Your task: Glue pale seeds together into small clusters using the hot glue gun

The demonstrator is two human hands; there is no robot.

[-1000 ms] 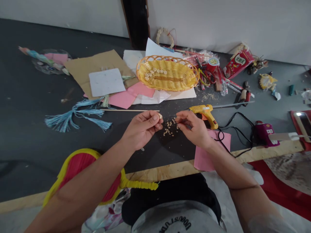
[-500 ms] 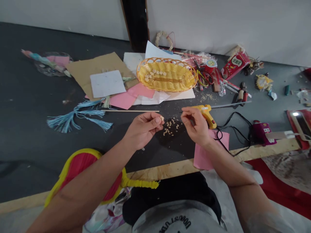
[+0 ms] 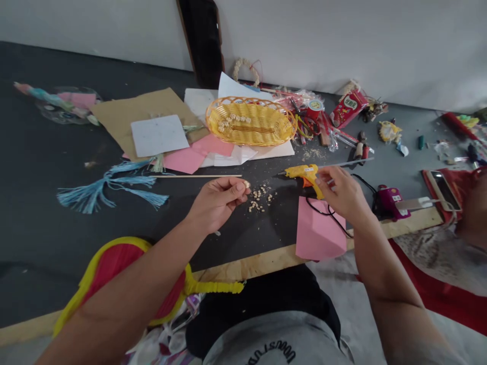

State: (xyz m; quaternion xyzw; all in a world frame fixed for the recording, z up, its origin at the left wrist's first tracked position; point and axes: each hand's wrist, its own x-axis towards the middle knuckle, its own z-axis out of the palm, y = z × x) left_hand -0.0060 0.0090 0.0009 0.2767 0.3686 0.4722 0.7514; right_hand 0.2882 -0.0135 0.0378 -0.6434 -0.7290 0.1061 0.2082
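My left hand point(image 3: 218, 200) is closed in a pinch on a small pale bead-like piece point(image 3: 246, 185), held just above the dark table. Below and right of its fingertips lie scattered small pale bits point(image 3: 259, 196). My right hand point(image 3: 342, 191) is at the rear of a yellow hot glue gun point(image 3: 304, 172), its fingers curved but apart beside the handle. Whether they touch it is hard to tell. The gun lies on the table, nozzle toward the left. A yellow wicker basket point(image 3: 262, 124) behind the hands contains several similar pale pieces point(image 3: 234, 120).
A thin stick point(image 3: 201, 176) and blue tassels point(image 3: 110, 185) lie left. Pink paper point(image 3: 319, 228) and a black cord point(image 3: 327, 214) are by my right wrist. A red-and-yellow fan point(image 3: 117, 268) overhangs the front edge. Another person's arm point(image 3: 474, 208) shows far right.
My right hand has moved right, from near the gun's nozzle to its rear end. My left hand keeps its pinch. The whole view has shifted slightly.
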